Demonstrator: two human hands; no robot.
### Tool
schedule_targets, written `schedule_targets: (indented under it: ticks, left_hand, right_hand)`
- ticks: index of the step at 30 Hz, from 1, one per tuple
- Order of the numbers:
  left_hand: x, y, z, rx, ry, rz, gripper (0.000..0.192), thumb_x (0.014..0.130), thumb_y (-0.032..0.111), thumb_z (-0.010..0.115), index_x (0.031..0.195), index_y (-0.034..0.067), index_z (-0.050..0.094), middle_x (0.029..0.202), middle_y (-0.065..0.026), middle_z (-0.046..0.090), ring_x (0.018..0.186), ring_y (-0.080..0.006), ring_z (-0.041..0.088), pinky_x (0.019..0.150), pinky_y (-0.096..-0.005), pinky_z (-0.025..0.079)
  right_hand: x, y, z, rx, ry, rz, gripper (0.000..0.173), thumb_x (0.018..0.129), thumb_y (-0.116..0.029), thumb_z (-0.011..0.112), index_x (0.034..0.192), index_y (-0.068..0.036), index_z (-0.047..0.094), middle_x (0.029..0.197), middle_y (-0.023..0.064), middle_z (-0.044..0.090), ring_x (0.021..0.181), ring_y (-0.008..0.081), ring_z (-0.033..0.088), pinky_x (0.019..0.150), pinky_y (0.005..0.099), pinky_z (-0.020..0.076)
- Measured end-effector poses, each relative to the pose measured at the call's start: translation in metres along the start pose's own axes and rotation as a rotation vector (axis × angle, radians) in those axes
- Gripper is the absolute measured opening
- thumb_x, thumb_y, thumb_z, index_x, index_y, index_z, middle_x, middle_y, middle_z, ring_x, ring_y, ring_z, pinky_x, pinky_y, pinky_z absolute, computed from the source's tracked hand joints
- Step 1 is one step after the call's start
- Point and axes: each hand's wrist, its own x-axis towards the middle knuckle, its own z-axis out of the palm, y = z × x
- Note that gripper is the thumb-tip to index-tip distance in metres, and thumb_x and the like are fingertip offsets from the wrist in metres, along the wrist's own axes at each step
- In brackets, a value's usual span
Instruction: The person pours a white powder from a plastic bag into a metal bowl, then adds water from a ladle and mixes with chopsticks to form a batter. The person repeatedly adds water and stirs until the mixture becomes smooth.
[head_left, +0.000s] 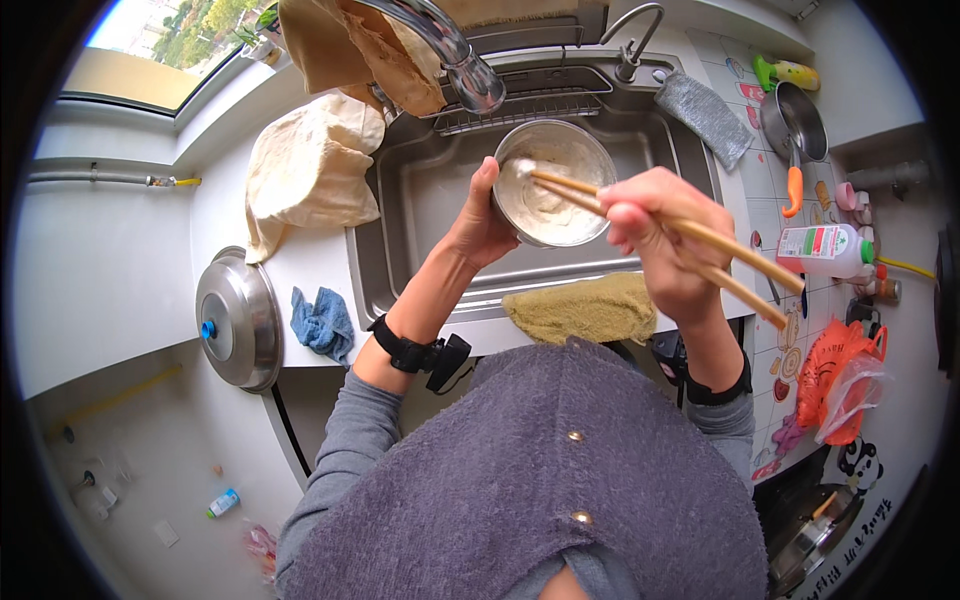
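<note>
My left hand (484, 221) grips the left side of a round metal bowl (555, 241), thumb up along the rim. Inside the bowl lies a pale, floury batter or dough (559, 210), partly smeared on the wall. My right hand (671, 240) is shut on a pair of long wooden chopsticks (739, 259). Their tips are down in the bowl near its left wall, with a white lump at them. The bowl is over the stainless steel sink (431, 195); whether it rests on anything I cannot tell.
Above the bowl hangs the chrome faucet (476, 79). A cream cloth (315, 172), a blue rag (322, 322) and a metal lid (240, 322) lie at left. An olive towel (581, 307) covers the front edge. Right stand a saucepan (802, 124) and a plastic bottle (821, 251).
</note>
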Motion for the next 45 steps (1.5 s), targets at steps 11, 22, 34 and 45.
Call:
schedule_targets:
  ticks: [11,22,34,45]
  left_hand:
    - [-0.0015,-0.0017,0.0018,-0.056,0.04,0.149,0.104,0.069,0.079,0.058,0.139,0.006,0.037,0.135,-0.0156,0.048,0.122,-0.0275,0.051,0.101,-0.0462,0.044]
    - [-0.0035,0.0014,0.0021,-0.042,0.09,0.051,0.104,0.068,0.079,0.058,0.141,0.008,0.035,0.137,-0.0152,0.046,0.126,-0.0301,0.048,0.105,-0.0477,0.04]
    - [-0.0007,0.0,-0.0006,-0.018,0.035,0.103,0.103,0.07,0.077,0.059,0.14,0.006,0.035,0.136,-0.0158,0.047,0.125,-0.0277,0.048,0.105,-0.0477,0.04]
    - [-0.0016,-0.001,-0.0027,0.011,0.096,0.135,0.101,0.07,0.073,0.063,0.141,0.006,0.035,0.137,-0.0161,0.046,0.124,-0.0284,0.05,0.104,-0.0467,0.042]
  right_hand:
    - [0.0013,0.007,0.0008,0.127,0.281,0.118,0.016,0.09,-0.014,0.065,0.086,0.001,0.066,0.072,0.0055,0.063,0.054,0.0067,0.057,0.045,0.018,0.0459]
    - [0.0009,0.0016,0.001,0.247,0.091,0.074,0.019,0.09,-0.016,0.065,0.084,0.002,0.065,0.073,0.0058,0.062,0.055,0.0069,0.056,0.048,0.018,0.0449]
    - [0.0004,0.0045,0.0027,0.048,0.273,0.133,0.016,0.09,-0.014,0.065,0.082,0.0,0.065,0.071,0.0056,0.063,0.055,0.0078,0.055,0.049,0.0191,0.0452]
    - [-0.0036,0.0054,0.0022,-0.018,-0.04,-0.154,0.011,0.087,-0.009,0.067,0.081,0.0,0.066,0.072,0.0086,0.064,0.056,0.014,0.056,0.053,0.0268,0.0453]
